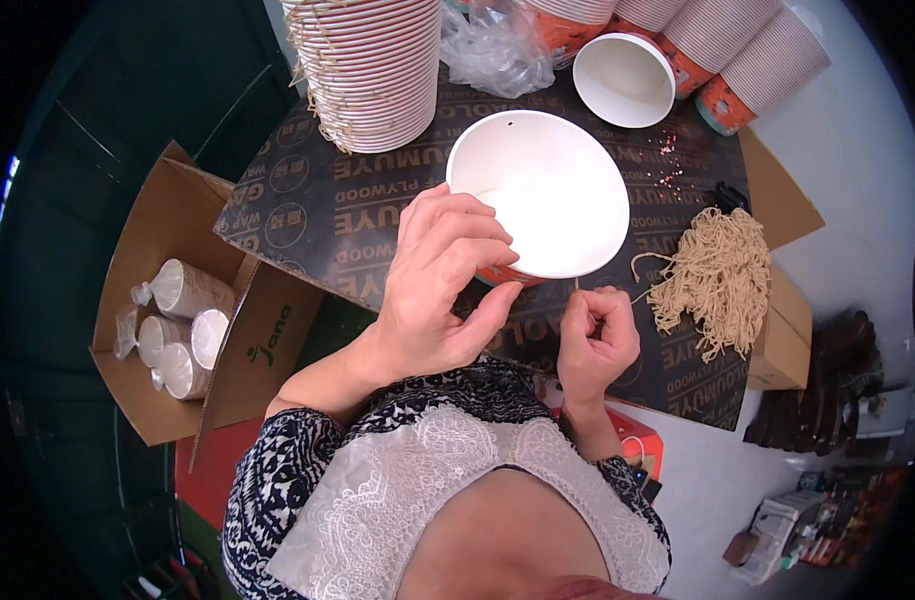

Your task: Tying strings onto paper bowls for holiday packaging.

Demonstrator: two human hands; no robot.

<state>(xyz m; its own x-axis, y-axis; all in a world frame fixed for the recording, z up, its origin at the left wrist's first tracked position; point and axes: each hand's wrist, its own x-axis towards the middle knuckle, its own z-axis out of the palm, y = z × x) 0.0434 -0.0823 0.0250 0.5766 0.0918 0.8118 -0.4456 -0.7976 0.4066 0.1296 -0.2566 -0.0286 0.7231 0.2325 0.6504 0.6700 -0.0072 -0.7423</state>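
Note:
A white paper bucket (552, 190) with an orange outside tilts its open mouth up toward me at the middle of the table. One small dark hole shows near its far rim. My left hand (442, 270) grips the near left rim, fingers curled over the edge and thumb on the outside below. Just right of the bucket's near side, my right hand (599, 338) is closed in a pinch. A thin tan tip, looking like a cord end, pokes up from its fingertips; the rest is hidden in the hand. A heap of tan cords (712, 285) lies to the right.
A tall stack of white buckets (367, 75) with cord loops stands at the far left. Behind are a clear plastic bag (497, 50), another bucket (625, 82) and lying stacks (727, 60). Left of the table (307, 215), an open carton (157, 400) holds several wrapped white rolls.

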